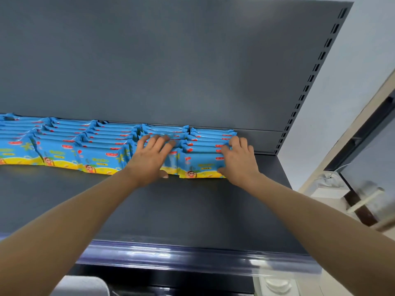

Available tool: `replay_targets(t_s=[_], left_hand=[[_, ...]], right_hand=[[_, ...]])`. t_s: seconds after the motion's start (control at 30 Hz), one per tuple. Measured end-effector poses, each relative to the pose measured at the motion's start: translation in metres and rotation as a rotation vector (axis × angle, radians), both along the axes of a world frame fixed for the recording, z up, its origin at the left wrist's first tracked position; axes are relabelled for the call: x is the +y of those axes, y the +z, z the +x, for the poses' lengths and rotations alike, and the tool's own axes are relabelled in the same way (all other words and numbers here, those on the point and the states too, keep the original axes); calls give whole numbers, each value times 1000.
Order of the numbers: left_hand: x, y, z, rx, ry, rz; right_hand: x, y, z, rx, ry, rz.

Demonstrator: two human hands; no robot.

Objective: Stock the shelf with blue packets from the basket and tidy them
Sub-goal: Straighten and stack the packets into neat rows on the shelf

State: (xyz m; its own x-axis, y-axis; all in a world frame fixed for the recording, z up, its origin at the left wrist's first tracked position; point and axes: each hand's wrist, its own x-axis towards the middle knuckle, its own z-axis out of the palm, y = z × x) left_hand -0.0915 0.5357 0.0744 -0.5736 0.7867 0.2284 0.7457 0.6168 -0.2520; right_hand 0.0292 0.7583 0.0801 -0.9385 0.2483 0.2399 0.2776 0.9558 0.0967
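Blue packets with yellow bottoms stand in several rows along the back of the dark grey shelf [171,210]. My left hand [150,159] lies over the second row from the right [164,130], fingers spread across the packet tops and thumb below the front packet. My right hand [240,161] grips the right end of the rightmost row [203,163], fingers curled over the tops and thumb at the front packet's lower edge. The basket is out of view.
The shelf's grey back panel [171,60] rises behind the rows. A slotted upright [307,82] runs along the right side. Bare shelf lies right of the last row and in front, up to the glossy front rail [192,255]. A window frame [363,133] is at far right.
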Motion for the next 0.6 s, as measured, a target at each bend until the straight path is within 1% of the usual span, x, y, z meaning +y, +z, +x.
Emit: replay_targets(t_s=[0.1,0.23,0.33,0.47,0.53,0.6], left_hand=[[0,-10,-6,57,67,-69],[7,-11,-7,89,83,-56],[6,-12,-8,87,62,-16],[5,-14,-6,75,33,69],[6,-15,-5,47,38,94],[7,-16,-4,39,31,98]], right_hand=[[1,-2,-4,29,-23,-8],[-5,-3,-7,48,-78,-30],[-12,-3,-6,53,-110,10],[-26,-3,-6,133,-21,63],[-34,-6,-11,128,64,72],[-39,-9,-15,125,92,119]])
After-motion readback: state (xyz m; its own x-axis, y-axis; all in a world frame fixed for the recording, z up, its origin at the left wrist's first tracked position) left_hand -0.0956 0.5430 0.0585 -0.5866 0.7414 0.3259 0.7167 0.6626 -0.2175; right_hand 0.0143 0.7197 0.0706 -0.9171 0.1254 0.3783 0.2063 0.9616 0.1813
